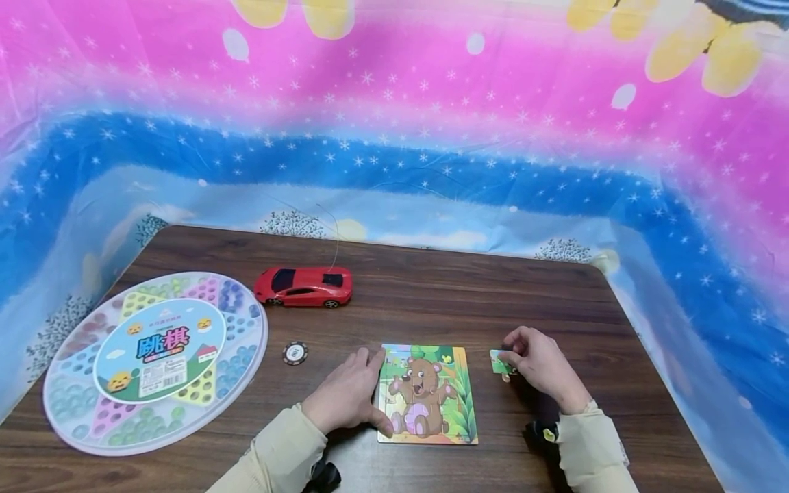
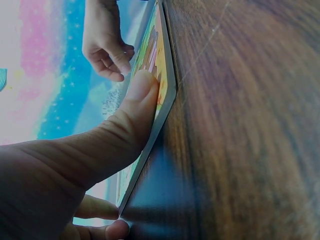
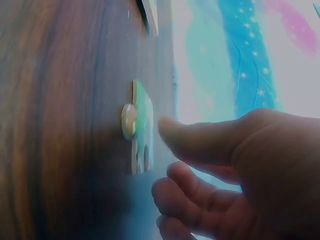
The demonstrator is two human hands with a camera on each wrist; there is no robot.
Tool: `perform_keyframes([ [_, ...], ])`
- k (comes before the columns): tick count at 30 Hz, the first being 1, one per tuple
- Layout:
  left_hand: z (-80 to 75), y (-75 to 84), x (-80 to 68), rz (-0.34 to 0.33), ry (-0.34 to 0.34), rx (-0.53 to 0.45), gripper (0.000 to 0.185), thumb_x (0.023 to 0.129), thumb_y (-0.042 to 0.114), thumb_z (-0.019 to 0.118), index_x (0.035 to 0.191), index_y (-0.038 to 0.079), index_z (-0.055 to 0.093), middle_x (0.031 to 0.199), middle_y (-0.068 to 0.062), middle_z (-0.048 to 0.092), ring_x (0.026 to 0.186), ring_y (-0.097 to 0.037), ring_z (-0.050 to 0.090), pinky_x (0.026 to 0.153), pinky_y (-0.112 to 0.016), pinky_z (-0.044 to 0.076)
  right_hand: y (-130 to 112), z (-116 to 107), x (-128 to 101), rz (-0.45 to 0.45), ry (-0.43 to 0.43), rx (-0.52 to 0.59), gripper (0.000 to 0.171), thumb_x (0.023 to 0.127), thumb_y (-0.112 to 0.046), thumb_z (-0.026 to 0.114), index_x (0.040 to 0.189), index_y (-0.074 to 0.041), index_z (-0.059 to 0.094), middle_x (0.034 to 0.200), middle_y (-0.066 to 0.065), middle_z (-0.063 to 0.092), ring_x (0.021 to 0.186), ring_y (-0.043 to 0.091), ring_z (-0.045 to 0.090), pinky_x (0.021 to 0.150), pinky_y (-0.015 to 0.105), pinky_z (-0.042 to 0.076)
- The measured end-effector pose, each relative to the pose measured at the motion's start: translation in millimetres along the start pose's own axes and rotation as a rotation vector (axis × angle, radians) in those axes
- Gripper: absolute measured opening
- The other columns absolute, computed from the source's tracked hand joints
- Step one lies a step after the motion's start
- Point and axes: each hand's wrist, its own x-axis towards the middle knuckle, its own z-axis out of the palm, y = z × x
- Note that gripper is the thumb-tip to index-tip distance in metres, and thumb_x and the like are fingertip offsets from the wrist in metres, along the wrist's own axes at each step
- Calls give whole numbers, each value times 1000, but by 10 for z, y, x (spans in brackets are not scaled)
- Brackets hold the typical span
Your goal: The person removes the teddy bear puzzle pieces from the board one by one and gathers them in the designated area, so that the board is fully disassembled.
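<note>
A jigsaw puzzle (image 1: 425, 394) of a brown bear lies on the table in a thin square tray. My left hand (image 1: 348, 387) is at its left side, the thumb stretched over the lower left part. In the left wrist view that thumb (image 2: 135, 105) rests on the puzzle's face, while other fingertips touch the edge near a corner. A small green puzzle piece (image 1: 500, 363) with a rounded tab lies right of the puzzle. My right hand (image 1: 542, 363) is beside this piece, fingers loosely bent. The right wrist view shows a narrow gap between thumb and piece (image 3: 142, 125).
A round Chinese checkers board (image 1: 163, 424) with marbles takes up the table's left side. Behind the puzzle, a red toy car (image 1: 305, 286) has a thin wire rising from it. A poker chip (image 1: 295, 352) lies between board and puzzle. A patterned cloth (image 1: 419, 154) hangs around the table.
</note>
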Motion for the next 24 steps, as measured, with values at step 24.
perform_keyframes([
  [24,-8,9,1,-14,-14,-1,125,49,56,89,143,-8,39,112,-19,50,97,-29,50,87,-44,45,-511,203,-52,-130,-56,41,10,92,-21,68,97,-14,64,86,-1,55,69,15,51,60,32,45],
])
